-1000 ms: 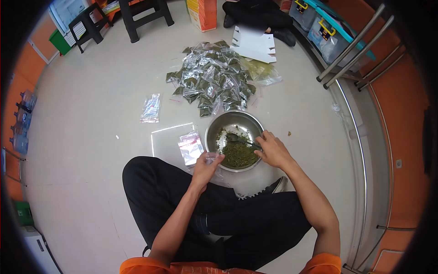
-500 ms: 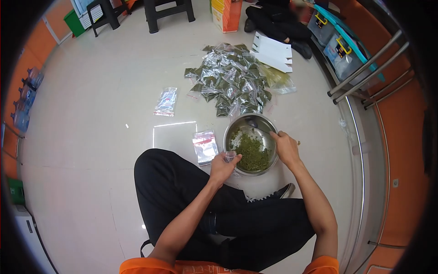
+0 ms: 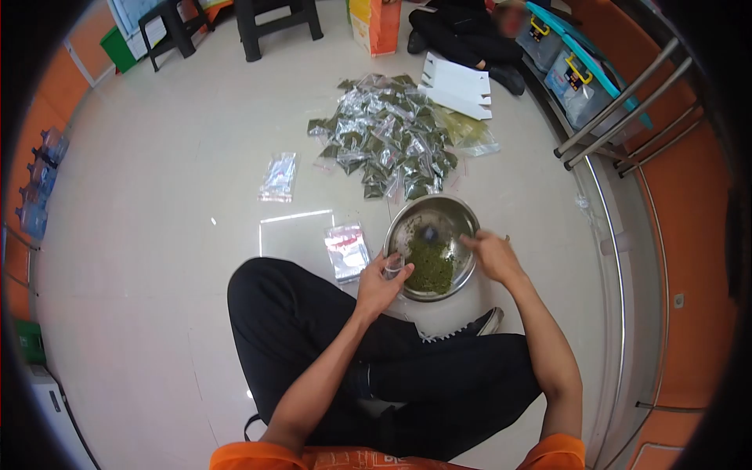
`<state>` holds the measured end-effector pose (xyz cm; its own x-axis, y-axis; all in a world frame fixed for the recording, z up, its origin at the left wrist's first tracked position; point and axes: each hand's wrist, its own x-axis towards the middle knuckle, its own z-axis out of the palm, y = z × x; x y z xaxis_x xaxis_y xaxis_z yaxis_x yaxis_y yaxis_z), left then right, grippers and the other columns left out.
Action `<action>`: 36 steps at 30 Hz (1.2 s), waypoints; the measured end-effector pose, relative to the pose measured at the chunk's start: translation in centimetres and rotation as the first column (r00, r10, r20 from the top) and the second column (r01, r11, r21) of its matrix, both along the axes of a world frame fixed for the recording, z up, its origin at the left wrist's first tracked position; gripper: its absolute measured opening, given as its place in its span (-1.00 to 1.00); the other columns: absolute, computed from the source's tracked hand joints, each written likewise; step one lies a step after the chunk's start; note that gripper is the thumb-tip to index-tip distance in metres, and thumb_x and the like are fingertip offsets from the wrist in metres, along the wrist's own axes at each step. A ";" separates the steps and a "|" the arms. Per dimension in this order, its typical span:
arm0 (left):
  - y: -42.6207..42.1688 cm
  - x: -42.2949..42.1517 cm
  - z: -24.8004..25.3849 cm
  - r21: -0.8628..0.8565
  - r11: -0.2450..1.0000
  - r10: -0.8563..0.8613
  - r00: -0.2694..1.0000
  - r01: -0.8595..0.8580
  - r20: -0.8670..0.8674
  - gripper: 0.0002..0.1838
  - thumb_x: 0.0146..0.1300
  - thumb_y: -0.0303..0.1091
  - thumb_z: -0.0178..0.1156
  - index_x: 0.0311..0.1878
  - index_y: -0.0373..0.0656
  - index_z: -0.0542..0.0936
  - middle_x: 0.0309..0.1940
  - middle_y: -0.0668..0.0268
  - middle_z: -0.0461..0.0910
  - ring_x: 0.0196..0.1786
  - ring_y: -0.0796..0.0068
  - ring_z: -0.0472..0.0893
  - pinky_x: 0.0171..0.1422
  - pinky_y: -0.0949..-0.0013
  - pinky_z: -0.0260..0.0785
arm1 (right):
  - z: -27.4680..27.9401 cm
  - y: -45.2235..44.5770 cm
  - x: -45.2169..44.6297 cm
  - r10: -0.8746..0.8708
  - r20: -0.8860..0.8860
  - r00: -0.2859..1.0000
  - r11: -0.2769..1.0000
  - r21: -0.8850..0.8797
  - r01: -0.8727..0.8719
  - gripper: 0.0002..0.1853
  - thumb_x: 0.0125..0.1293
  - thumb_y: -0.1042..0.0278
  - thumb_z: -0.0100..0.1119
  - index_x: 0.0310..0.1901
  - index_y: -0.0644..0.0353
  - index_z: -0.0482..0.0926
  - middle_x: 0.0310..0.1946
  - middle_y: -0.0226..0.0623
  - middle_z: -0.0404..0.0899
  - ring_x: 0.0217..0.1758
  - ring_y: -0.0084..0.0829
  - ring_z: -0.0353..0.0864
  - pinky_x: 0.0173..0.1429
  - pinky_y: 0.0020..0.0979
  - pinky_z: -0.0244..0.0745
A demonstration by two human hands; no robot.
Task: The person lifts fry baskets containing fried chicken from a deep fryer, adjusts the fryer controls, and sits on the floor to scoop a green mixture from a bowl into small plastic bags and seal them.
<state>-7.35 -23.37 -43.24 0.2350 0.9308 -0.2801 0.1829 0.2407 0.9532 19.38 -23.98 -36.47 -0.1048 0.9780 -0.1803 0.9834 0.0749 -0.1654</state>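
A round steel bowl (image 3: 390, 227) sits on the floor with chopped dried green leaves (image 3: 431, 269) in it. My left hand (image 3: 381, 287) is closed at the bowl's left rim, pinching a small clear plastic bag (image 3: 394, 266). At the right rim, my right hand (image 3: 493, 254) is closed on a spoon (image 3: 429, 233), whose bowl end is over the leaves; its handle is blurred. Beside my left hand lies a stack of flat clear zip bags (image 3: 346, 252).
Beyond the bowl is a heap of filled zip bags (image 3: 384, 137). Another pack of bags (image 3: 278, 177) lies left of it. A white folded carton (image 3: 456, 86), a seated person's legs (image 3: 462, 39), storage boxes (image 3: 576, 86) and metal rails (image 3: 619, 110) are farther right.
The spoon has moved from the bowl's far side toward me, over the leaves. My left hand stays at the left rim with the clear bag. The view has shifted slightly.
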 end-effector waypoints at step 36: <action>-0.2 -0.4 1.1 -0.245 0.966 0.120 0.984 -0.084 0.135 -0.30 0.23 -0.15 0.42 0.25 -0.52 0.46 -0.07 0.10 0.63 -0.12 0.50 0.55 0.04 0.45 0.40 | -4.5 0.2 2.7 -0.360 -0.675 0.644 0.876 -0.483 -0.016 -0.65 0.05 0.52 0.02 -0.17 0.35 0.74 -0.58 -0.37 0.59 -0.50 -0.58 0.47 -0.37 -0.48 0.37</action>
